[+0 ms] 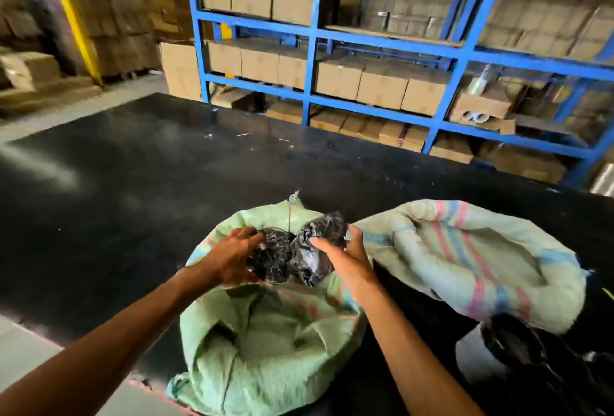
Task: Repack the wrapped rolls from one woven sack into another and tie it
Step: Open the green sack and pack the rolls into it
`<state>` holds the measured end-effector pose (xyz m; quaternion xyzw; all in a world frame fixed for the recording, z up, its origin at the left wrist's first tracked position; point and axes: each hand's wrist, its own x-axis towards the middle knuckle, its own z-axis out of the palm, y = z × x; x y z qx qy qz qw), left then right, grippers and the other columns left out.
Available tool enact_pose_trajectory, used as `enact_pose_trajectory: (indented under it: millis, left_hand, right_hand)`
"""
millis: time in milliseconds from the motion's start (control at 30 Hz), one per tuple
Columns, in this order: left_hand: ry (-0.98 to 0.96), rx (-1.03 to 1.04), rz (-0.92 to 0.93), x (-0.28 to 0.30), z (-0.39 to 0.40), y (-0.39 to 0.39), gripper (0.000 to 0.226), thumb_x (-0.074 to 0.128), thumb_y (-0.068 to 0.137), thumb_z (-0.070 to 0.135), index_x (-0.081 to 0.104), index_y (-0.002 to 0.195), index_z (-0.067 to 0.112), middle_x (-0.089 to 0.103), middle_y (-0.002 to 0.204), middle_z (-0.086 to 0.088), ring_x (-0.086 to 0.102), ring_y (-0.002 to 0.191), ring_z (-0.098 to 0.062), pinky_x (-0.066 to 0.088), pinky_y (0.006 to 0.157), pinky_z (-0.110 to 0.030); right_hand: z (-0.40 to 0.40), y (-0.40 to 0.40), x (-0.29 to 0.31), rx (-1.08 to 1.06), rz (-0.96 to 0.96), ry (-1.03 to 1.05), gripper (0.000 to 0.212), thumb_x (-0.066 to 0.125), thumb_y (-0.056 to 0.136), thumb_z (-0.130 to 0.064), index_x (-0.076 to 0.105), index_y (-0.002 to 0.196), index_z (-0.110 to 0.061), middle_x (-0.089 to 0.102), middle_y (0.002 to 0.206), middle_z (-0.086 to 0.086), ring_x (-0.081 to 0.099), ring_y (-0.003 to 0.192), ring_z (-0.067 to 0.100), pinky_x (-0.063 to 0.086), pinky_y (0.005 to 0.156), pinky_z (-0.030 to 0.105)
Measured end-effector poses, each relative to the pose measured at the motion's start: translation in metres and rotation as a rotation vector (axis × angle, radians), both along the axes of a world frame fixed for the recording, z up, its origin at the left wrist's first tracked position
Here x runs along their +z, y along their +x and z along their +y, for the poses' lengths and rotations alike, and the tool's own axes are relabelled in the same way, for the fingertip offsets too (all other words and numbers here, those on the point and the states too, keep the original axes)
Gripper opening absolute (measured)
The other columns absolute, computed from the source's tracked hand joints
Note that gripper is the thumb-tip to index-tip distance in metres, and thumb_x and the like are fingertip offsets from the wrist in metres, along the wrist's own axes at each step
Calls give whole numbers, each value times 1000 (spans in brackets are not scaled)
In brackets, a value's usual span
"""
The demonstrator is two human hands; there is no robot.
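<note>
- Wrapped rolls: two dark bundles are held side by side over the open mouth of the green woven sack.
- Left hand has its grip curled round the left roll.
- Right hand has its grip closed on the right roll.
- Striped woven sack lies just right of them on the black worktop.
- Blue shelving with cardboard boxes stands behind.

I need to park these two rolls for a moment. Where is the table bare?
The black table lies bare left of the green sack and across the far side toward the blue shelving, save small scraps. It is crowded near the front: the striped sack lies right of the green one, with dark wrapped goods below it.
</note>
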<state>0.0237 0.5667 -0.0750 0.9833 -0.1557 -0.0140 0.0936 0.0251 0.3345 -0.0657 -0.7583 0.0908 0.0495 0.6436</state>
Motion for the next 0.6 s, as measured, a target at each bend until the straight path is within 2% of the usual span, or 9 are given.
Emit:
enact_pose_trajectory:
  millis: [67,133,200,267,300,367,433,500,600]
  left_hand:
    - [58,-54,25,-10,9,14,85,74,70,48,36,141,21,24,154,-11,24,141,-30,31,112,-45]
    - [96,-166,94,-23,17,26,83,75,71,41,36,141,20,23,154,-11,23,142,-28,31,113,-41]
    - [113,-269,135,-38,24,33,82,82,63,34,41,133,22,39,146,-16,40,135,-29,38,105,-29]
    - [83,-273,303,-64,41,45,93,90,41,38,44,121,26,61,124,-17,65,108,-27,50,84,-20]
    - [58,-280,265,-74,45,46,98,90,40,42,40,123,29,62,124,-17,67,104,-27,52,79,-21]
    - [80,-302,220,-76,49,40,90,78,66,42,24,137,33,33,151,-16,50,128,-28,42,100,-32]
    - [78,-254,190,-82,49,34,78,64,83,36,18,145,29,3,160,-7,35,138,-28,29,112,-40]
    - [24,-235,174,-84,50,34,74,62,84,29,18,144,28,-4,160,-5,41,133,-30,36,108,-41]
    - [-39,-247,211,-87,54,36,75,65,82,22,25,146,23,-1,160,-2,48,128,-28,46,98,-39]
  right_hand:
    - [15,5,-12,45,1,-161,96,83,47,-49,34,125,-25,58,123,3,58,111,17,46,100,38]
    - [26,6,-21,113,42,-353,94,84,54,-43,31,130,-22,50,129,5,51,118,21,42,101,34]
    - [33,6,-32,231,133,-516,94,83,61,-37,31,137,-19,46,135,4,47,123,21,40,98,28]
    - [41,6,-45,318,215,-611,93,81,67,-35,30,143,-17,39,144,6,43,129,22,38,99,27]
    - [44,6,-48,334,243,-623,93,80,70,-35,28,146,-18,34,148,8,39,133,22,37,101,27]
    - [49,6,-56,347,251,-667,92,76,76,-37,24,149,-22,26,152,10,33,138,24,33,106,28]
    - [51,8,-57,370,247,-751,93,74,78,-40,20,151,-25,20,155,12,31,139,27,32,109,32]
    - [53,14,-57,394,256,-807,93,73,78,-40,19,151,-24,18,156,12,31,140,28,33,110,35]
    - [50,20,-54,402,278,-843,93,73,73,-43,24,150,-25,23,155,10,33,138,27,35,109,35]
